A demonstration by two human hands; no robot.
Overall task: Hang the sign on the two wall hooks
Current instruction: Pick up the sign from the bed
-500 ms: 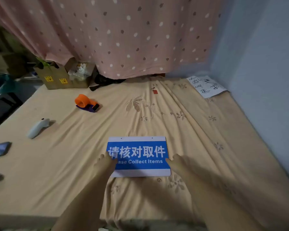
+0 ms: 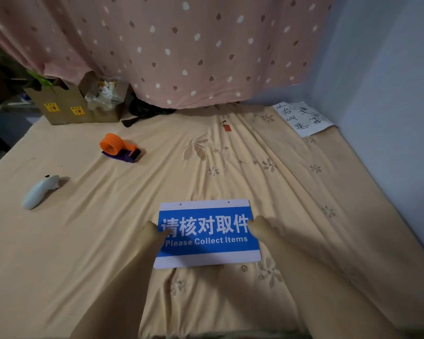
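The sign [image 2: 207,232] is a blue and white card reading "Please Collect Items", with two small holes along its top edge. It lies on the yellow bedsheet [image 2: 108,228] in front of me. My left hand [image 2: 154,232] holds its left edge, thumb over the blue face. My right hand [image 2: 257,226] holds its right edge at the same height. Both hands are blurred and their fingers are hard to make out. No wall hooks are in view.
An orange tape dispenser [image 2: 119,148] and a white handheld device [image 2: 41,192] lie to the left. A cardboard box [image 2: 66,104] stands at the back left under a pink dotted curtain [image 2: 181,45]. A handwritten paper [image 2: 304,118] lies by the blue-grey wall [image 2: 389,118] on the right.
Both hands have slid forward along the sign's sides, from its lower corners to mid-height, and now grip its edges. The sign looks slightly larger and nearer.
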